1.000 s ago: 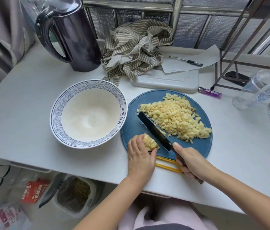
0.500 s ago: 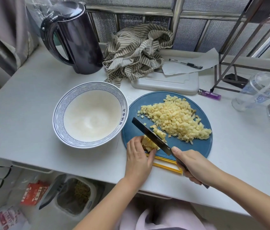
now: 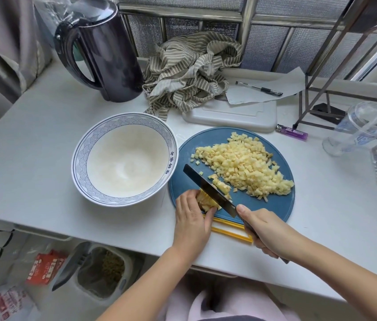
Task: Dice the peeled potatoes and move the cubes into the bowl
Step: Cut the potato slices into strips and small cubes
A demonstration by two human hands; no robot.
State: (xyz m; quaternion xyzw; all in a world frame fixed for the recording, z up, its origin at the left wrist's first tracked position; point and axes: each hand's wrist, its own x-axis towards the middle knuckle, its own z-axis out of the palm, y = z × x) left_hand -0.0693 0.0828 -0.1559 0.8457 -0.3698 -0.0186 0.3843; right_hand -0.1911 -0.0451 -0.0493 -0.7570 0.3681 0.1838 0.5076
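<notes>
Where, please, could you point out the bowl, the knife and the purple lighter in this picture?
bowl (image 3: 122,119): head view, patterned far rim.
knife (image 3: 208,188): head view, middle of the black blade.
purple lighter (image 3: 292,133): head view, middle of its body.

pale yellow potato cubes (image 3: 245,169), blue round board (image 3: 273,205), white bowl (image 3: 125,200) w/ blue wave rim, black knife (image 3: 208,188), beige-striped cloth (image 3: 189,72), purple lighter (image 3: 292,133)

Knife blade (image 3: 208,188) slants across board (image 3: 273,207) between cube pile (image 3: 247,165) and bowl (image 3: 122,117); bowl just beside board; open table (image 3: 32,147) left.
</notes>
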